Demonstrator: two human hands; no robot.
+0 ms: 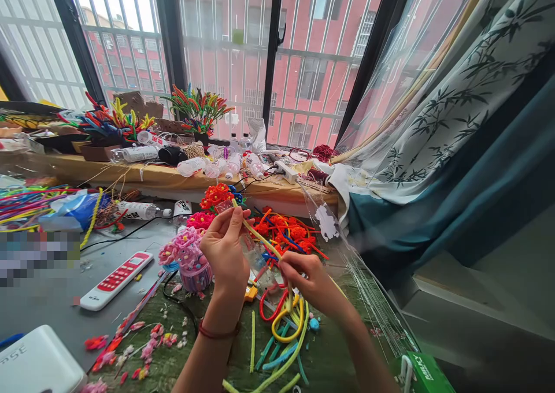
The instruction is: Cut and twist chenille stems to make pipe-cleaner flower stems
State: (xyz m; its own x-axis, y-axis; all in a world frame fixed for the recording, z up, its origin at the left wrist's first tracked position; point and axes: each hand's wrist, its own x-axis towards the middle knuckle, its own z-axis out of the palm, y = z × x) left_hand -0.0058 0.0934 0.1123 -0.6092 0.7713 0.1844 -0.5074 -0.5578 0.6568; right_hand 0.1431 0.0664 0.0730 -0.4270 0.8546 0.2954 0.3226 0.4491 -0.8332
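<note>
A pale yellow pipe cleaner (263,240) stretches between my two hands above the cluttered table. My left hand (228,237) pinches its upper end between thumb and fingers. Lower along the same stem, my right hand (310,274) grips it with thumb and forefinger. Beneath my right hand lie scissors with red and yellow handles (288,321), partly covered. Around them are loose yellow-green pipe cleaners (252,341) and short teal pieces (280,358). Behind my hands sits a pile of orange-red pipe-cleaner flowers (288,231). Pink fuzzy flowers (188,248) fill a striped cup left of my left hand.
A red-and-white power strip (117,280) and a white box-shaped device (39,364) lie at left. Plastic bottles (191,166) line the windowsill, beside a potted pipe-cleaner plant (202,110). A green box (427,373) stands at lower right, below a curtain (433,208).
</note>
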